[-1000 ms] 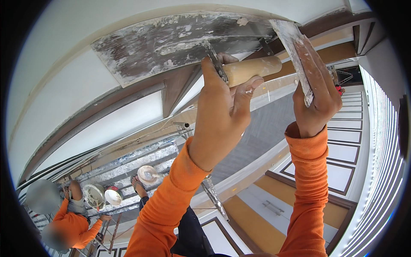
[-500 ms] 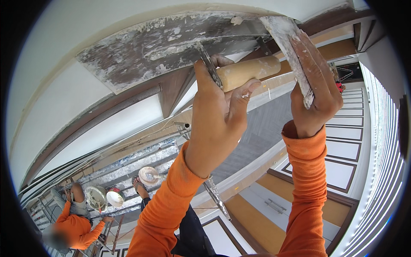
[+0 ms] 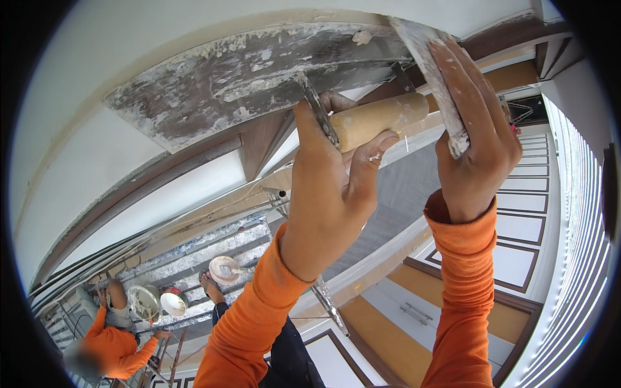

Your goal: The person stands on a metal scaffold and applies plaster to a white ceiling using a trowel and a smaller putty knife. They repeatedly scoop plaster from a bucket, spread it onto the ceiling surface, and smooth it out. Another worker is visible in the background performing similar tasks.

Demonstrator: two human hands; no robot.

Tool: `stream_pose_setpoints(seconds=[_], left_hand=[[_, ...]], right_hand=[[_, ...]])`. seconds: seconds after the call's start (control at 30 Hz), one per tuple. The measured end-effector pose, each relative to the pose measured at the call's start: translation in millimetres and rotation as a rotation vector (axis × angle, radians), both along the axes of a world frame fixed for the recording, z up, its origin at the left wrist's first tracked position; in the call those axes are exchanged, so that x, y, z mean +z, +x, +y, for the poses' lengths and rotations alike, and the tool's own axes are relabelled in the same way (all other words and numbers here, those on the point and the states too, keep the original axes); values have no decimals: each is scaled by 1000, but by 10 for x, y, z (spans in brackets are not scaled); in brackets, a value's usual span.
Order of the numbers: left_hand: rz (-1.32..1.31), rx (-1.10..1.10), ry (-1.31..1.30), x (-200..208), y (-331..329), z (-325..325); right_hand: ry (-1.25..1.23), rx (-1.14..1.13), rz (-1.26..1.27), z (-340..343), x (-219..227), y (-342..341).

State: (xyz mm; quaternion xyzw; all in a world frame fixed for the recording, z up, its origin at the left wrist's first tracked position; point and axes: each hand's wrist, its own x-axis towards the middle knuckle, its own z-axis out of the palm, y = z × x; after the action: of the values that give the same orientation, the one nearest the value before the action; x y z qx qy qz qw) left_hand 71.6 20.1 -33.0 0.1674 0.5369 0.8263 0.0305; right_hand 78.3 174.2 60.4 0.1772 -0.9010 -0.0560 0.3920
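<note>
My left hand (image 3: 330,187) is closed round the pale wooden handle of a plastering trowel (image 3: 372,123). The trowel's long grey plate (image 3: 187,90), streaked with white plaster, is raised up against the curved pale ceiling edge. A small lump of plaster (image 3: 362,37) sits near the plate's right end. In my right hand (image 3: 482,142) is a flat scraper blade (image 3: 430,81) coated in white plaster, my fingers laid along its face. Its upper tip is at the trowel's right end; whether they touch I cannot tell.
Below left lies a plaster-splashed plank platform (image 3: 242,236) with a white bowl (image 3: 224,269), a bucket (image 3: 144,302) and a small tub (image 3: 173,301). A co-worker in an orange top (image 3: 113,346) is beside them. A dark curved moulding (image 3: 162,171) runs under the ceiling.
The trowel has shifted slightly left and down at its left end. My right hand's blade has tipped a little up and left. Both hands keep their hold.
</note>
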Motion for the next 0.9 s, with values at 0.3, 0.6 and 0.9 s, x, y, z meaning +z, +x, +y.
stream_pose_setpoints(seconds=[0.3, 0.6, 0.9], left_hand=[[69, 13, -27, -40, -24, 16], [25, -21, 14, -2, -4, 1], [116, 72, -17, -44, -16, 22]], right_hand=[[-43, -69, -208, -118, 320, 37], [-14, 46, -311, 68, 505, -63], [17, -66, -249, 247, 621, -67]])
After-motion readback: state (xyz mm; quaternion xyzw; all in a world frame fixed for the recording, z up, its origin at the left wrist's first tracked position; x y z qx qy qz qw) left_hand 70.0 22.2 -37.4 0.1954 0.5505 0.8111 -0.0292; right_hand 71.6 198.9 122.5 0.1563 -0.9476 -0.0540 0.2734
